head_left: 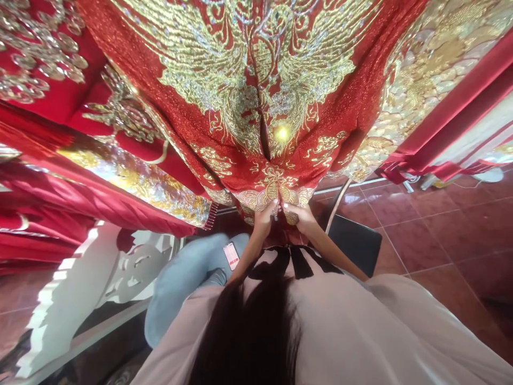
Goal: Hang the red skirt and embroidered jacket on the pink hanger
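Observation:
A red garment (256, 107) thick with gold and silver embroidery hangs in front of me and fills the upper view. Both hands are raised to its lower hem at the centre opening. My left hand (265, 213) pinches the left edge of the hem, fingers closed on the cloth. My right hand (298, 213) grips the right edge beside it, fingers closed too. The two hands almost touch. My dark hair (248, 331) and pale top (360, 331) cover the bottom of the view.
More red and gold embroidered garments (44, 59) hang at the left and right (433, 59). A black chair (355, 240) stands on the red tiled floor (441, 230). My knee in blue jeans (188, 272) carries a small red and white tag (231, 255). A white carved panel (80, 299) lies lower left.

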The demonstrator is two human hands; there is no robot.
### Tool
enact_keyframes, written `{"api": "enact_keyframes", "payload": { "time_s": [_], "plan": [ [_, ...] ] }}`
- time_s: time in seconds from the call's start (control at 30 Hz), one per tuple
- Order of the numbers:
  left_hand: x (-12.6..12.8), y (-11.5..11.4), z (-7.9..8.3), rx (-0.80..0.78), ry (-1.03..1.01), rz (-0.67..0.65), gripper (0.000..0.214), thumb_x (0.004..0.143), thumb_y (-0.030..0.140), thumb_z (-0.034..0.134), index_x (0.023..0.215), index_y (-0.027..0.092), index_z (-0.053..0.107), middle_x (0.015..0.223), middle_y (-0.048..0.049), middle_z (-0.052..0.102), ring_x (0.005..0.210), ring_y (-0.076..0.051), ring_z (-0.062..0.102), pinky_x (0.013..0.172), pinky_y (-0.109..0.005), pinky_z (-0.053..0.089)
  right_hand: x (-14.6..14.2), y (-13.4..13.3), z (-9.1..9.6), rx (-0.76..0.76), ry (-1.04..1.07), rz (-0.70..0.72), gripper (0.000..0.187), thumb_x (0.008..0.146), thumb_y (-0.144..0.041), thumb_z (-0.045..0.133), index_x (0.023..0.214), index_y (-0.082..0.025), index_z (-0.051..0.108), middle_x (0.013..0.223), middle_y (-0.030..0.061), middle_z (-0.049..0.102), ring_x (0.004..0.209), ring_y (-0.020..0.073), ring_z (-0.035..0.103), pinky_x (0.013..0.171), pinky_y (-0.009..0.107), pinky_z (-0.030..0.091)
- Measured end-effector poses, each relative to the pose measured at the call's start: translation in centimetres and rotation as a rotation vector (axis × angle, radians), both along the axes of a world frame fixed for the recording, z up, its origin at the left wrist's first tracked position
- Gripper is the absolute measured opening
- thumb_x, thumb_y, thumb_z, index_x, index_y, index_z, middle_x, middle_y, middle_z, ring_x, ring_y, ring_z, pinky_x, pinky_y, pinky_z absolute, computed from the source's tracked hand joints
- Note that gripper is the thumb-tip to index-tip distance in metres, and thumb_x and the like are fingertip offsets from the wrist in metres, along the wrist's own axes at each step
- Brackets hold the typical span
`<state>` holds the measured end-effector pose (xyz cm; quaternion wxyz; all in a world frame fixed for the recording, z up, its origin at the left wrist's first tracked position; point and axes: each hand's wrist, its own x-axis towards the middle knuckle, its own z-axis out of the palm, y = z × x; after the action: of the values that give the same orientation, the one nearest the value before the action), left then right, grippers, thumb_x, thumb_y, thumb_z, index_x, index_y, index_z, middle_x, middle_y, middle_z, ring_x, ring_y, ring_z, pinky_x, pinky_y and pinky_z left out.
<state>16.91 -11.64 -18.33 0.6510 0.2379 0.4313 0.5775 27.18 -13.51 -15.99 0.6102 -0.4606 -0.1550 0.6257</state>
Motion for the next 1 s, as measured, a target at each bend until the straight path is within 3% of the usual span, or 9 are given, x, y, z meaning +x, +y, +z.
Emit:
{"api": "enact_keyframes", "payload": {
  "time_s": [0.17, 0.63, 0.83, 1.0],
  "plan": [
    [-0.34, -0.24, -0.08, 0.038, -0.006, 0.03, 0.035, 0.057, 0.029, 0.081, 0.086, 0.016, 0.065, 0.089, -0.0028, 0.069, 0.1, -0.023, 0.063, 0.093, -0.038, 0.047, -0.67, 0.09, -0.07, 0.013, -0.003, -0.009, 0.035, 0.044, -0.018, 0.08, 0.073, -0.017, 0.061, 0.072, -0.0003, 0.068, 0.064, 0.013, 0.064, 0.069, 0.028, 0.055],
    [-0.39, -0.52, -0.3, 0.022, 0.003, 0.032, 0.041, 0.059, 0.029, 0.081, 0.094, 0.016, 0.065, 0.092, -0.004, 0.069, 0.104, -0.025, 0.062, 0.095, -0.04, 0.046, -0.9, -0.22, -0.76, 0.039, 0.013, 0.0, 0.038, 0.046, -0.023, 0.082, 0.077, -0.018, 0.061, 0.069, -0.0023, 0.066, 0.06, 0.0121, 0.062, 0.063, 0.027, 0.053],
    [-0.15, -0.48, -0.21, 0.045, 0.0, 0.03, 0.044, 0.061, 0.031, 0.081, 0.1, 0.018, 0.066, 0.101, -0.0045, 0.068, 0.104, -0.024, 0.062, 0.095, -0.038, 0.046, -0.65, -0.27, -0.52, 0.0, 0.001, -0.004, 0.041, 0.043, -0.023, 0.084, 0.078, -0.017, 0.062, 0.071, -0.0009, 0.067, 0.063, 0.0133, 0.063, 0.066, 0.028, 0.053],
    [-0.25, -0.49, -0.21, 0.069, 0.006, 0.044, 0.042, 0.061, 0.029, 0.08, 0.098, 0.018, 0.065, 0.096, -0.0031, 0.069, 0.103, -0.023, 0.062, 0.096, -0.037, 0.046, -0.83, 0.01, -0.59, 0.006, -0.011, -0.002, 0.035, 0.046, -0.022, 0.082, 0.072, -0.017, 0.06, 0.075, -0.001, 0.067, 0.065, 0.0125, 0.064, 0.068, 0.028, 0.054]
  ]
}}
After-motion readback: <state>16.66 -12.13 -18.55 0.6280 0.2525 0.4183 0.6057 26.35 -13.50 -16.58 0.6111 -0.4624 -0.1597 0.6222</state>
